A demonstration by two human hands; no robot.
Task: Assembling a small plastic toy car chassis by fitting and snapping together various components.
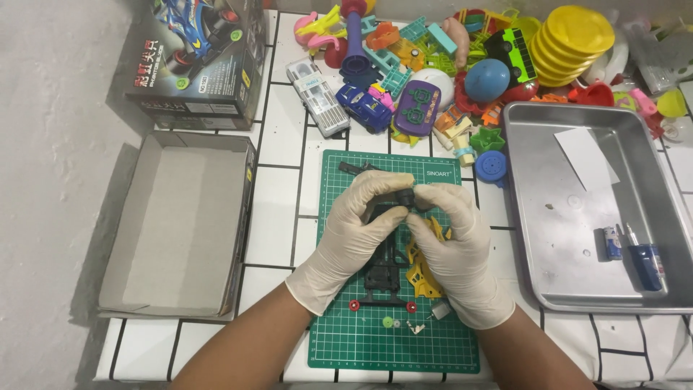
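Both hands wear cream latex gloves and meet over a green cutting mat (pixel 346 339). My left hand (pixel 354 231) and my right hand (pixel 451 245) pinch a small black wheel-like part (pixel 406 196) between their fingertips. Under the hands lies a black toy car chassis (pixel 382 271), with yellow plastic pieces (pixel 422 278) beside it. Two small red wheels (pixel 354 305) on an axle, a green gear (pixel 388 322) and tiny white parts (pixel 417 328) rest on the mat near my wrists.
An empty open cardboard box (pixel 180 224) lies at the left, its printed lid (pixel 198 58) behind it. A pile of colourful toys (pixel 462 65) fills the back. A metal tray (pixel 548 245) at the right holds paper, a small battery and a blue pen-like tool.
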